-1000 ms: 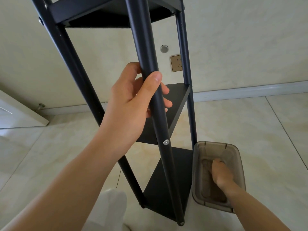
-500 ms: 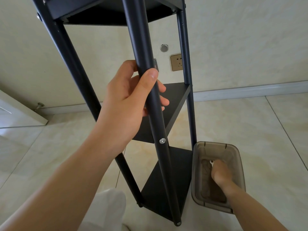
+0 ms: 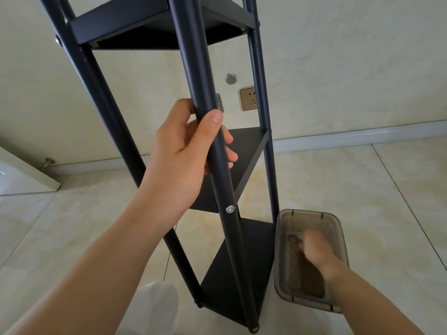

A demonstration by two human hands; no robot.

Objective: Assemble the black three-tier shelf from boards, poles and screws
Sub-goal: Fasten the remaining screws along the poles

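We fetch a screw, shelf point(image 3: 242, 163) steadied.
Our left hand point(image 3: 179, 160) grips the near pole point(image 3: 205, 97); right hand point(image 3: 314, 247) in the bin point(image 3: 343, 240), grip unclear.

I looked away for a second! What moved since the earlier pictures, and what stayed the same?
Very little moved. The right hand shifted slightly inside the brown plastic box, feeling around among what lies there; whether it took hold of anything is too blurry to tell. The shelf swayed a tiny bit. The left hand stayed gripping the front pole, and the box stayed on the floor beside the shelf.
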